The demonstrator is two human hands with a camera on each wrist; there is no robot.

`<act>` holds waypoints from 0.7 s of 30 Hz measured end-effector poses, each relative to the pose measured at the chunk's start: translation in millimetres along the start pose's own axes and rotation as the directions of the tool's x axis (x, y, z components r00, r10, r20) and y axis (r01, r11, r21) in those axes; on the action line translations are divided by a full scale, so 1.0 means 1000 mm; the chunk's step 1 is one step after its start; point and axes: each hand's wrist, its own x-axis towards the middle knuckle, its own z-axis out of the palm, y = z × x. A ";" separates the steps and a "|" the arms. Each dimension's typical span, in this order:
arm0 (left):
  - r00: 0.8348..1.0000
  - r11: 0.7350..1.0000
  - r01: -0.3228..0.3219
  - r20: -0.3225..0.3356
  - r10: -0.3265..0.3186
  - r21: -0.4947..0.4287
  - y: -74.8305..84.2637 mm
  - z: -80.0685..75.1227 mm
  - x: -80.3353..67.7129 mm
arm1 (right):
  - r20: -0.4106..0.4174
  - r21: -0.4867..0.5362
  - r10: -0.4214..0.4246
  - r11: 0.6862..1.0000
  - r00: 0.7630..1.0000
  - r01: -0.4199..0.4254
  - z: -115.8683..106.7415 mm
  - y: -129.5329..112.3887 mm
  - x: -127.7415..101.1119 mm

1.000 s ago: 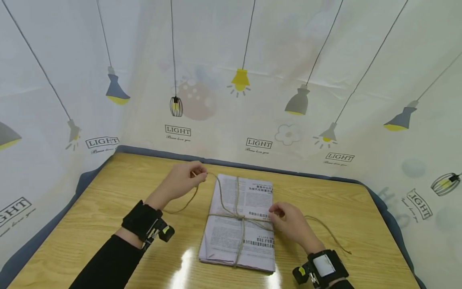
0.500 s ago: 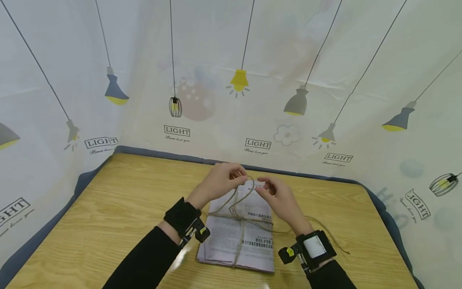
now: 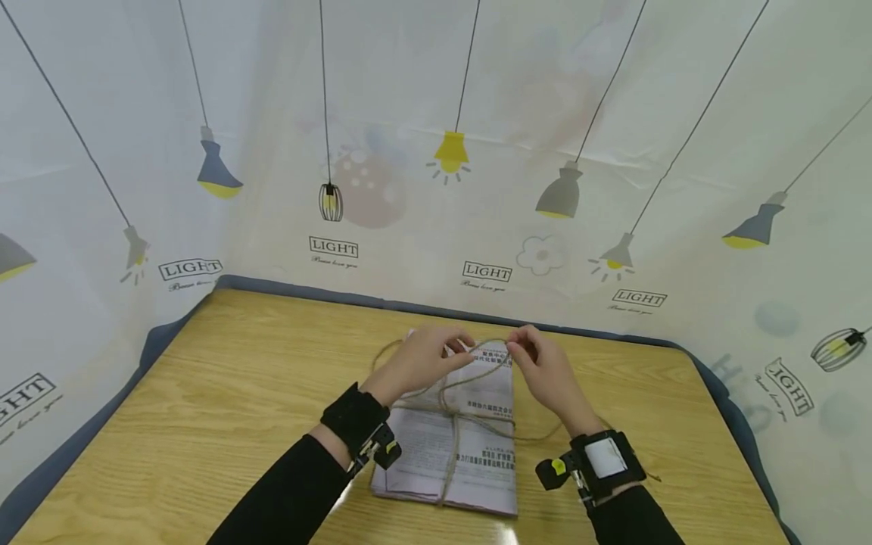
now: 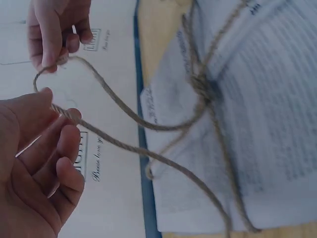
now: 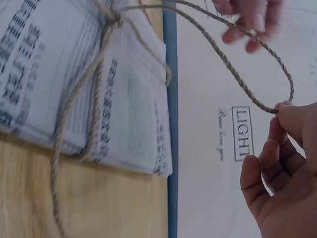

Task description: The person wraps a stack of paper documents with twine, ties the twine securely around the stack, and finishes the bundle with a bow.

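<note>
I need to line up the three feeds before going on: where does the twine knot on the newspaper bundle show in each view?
Head: the twine knot sits mid-frame, low, on the newspaper bundle, below both hands.
Left wrist: the knot is upper right of centre.
Right wrist: the knot is at the top, left of centre.
Shared landmark: the blue strip along the table's far edge.

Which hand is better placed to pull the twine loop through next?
Probably the right hand: it pinches the twine loop's end, while the left hand holds the other strand above the newspaper bundle.
</note>
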 end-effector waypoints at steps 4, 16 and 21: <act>0.999 0.995 -0.004 0.039 0.000 0.096 -0.012 0.006 -0.007 | -0.008 -0.004 0.053 0.999 0.999 -0.053 -0.001 0.013 -0.004; 0.994 0.977 -0.017 0.113 -0.008 0.214 -0.014 0.024 -0.010 | 0.002 -0.006 0.098 0.995 0.995 -0.098 0.004 0.025 -0.007; 0.996 0.978 -0.021 0.093 0.002 0.208 -0.015 0.026 -0.012 | 0.017 -0.021 0.111 0.994 0.994 -0.111 0.005 0.028 -0.010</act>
